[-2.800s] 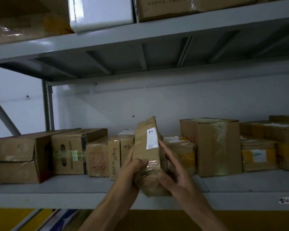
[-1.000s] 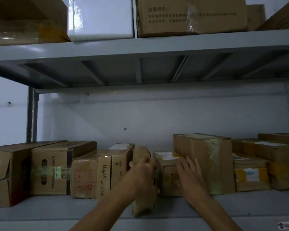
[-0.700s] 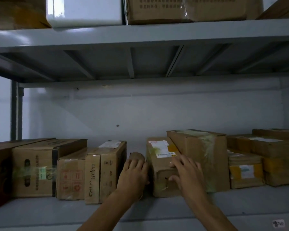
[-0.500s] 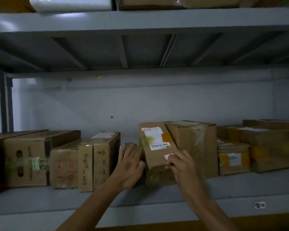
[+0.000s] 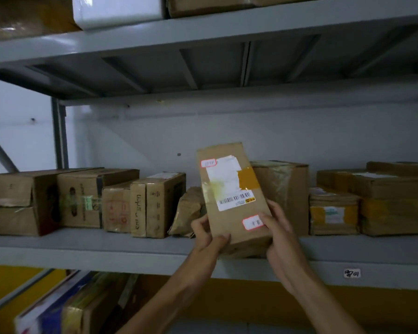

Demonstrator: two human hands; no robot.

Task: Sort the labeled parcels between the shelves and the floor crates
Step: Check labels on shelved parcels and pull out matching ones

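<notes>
Cardboard parcel (image 5: 229, 194) gripped, apparently above shelf edge (image 5: 106, 261)

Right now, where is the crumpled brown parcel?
In the head view, the crumpled parcel sits on the middle shelf just left of centre, between an upright printed box on its left and the labelled box held in both hands.

Dim, soft focus, bowed edges

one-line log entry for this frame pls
held: tall brown cardboard parcel with white barcode label | left hand: lower left edge | right hand: lower right | above: grey metal shelf
</notes>
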